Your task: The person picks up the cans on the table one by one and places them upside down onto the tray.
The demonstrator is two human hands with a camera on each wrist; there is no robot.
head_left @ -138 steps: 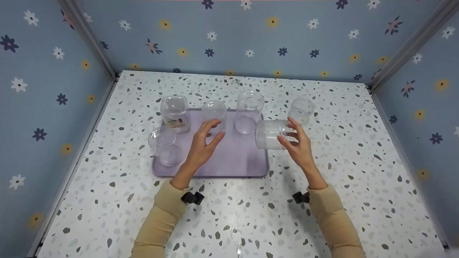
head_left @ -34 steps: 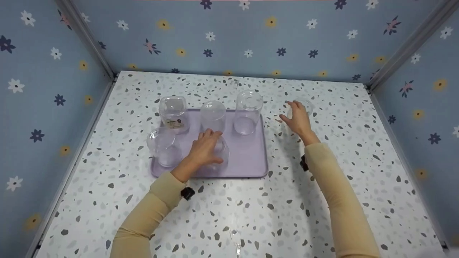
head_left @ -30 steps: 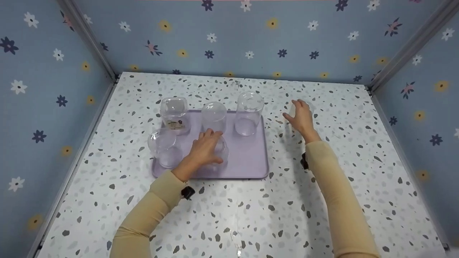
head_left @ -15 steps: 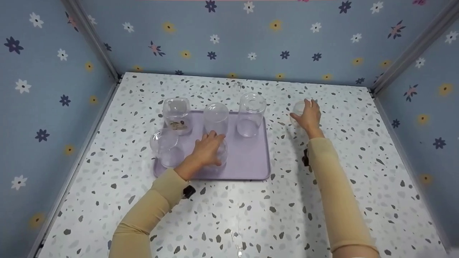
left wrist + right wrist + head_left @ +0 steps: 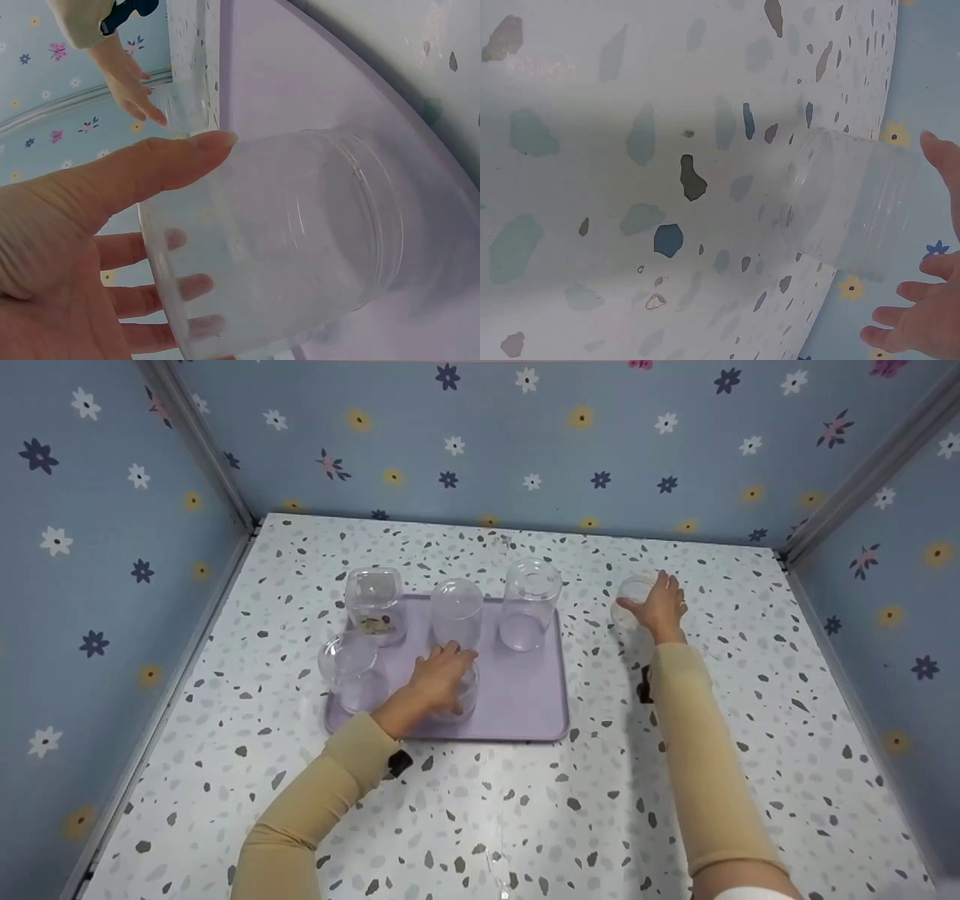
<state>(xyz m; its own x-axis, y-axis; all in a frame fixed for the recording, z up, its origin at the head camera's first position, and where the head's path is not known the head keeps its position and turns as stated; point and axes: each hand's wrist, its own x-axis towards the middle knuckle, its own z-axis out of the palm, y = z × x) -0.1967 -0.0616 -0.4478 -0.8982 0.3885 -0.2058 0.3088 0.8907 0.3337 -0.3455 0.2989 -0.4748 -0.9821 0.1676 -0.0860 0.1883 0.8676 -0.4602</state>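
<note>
On the purple tray, my left hand grips a clear plastic jar, thumb along one side and fingers round the other. The jar's ridged rim faces the tray in the left wrist view. Off the tray to the right stands another clear jar. My right hand is beside that jar, fingers and thumb spread about its upper end. In the right wrist view a gap shows between the fingertips and the jar wall.
Along the tray's back edge stand a squarish jar with a printed picture, a round jar and a taller jar. One more clear jar is at the front left. Patterned walls enclose the speckled table.
The jar that my right hand held sideways earlier is gone from there; one now stands under my left hand on the tray. My right hand has moved to the far right jar, lately drifting rightward.
</note>
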